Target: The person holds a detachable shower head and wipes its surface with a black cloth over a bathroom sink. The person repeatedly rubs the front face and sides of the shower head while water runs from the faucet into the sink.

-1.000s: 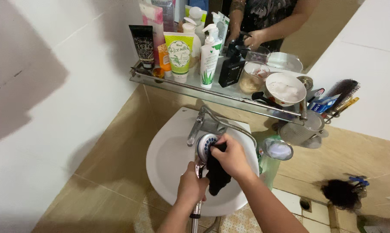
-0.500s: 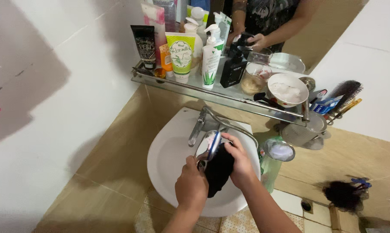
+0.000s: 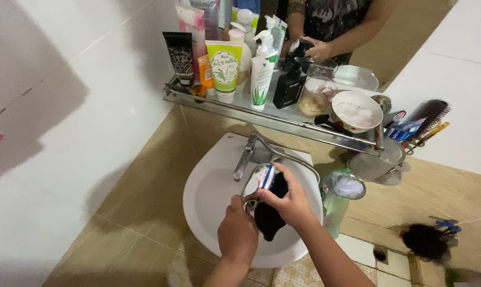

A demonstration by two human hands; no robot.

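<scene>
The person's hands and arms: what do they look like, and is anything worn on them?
Both the left hand and the right hand are bare, with no gloves. No ring, watch or bracelet shows. The forearms are uncovered as far as the bottom edge of the picture, so no sleeve is in view. No markings show on them.

I see a round silver shower head [image 3: 260, 178] low in the middle of the frame, tipped on its side over the white sink. A dark cloth [image 3: 270, 215] is pressed against it and hangs down below, bunched up.
</scene>
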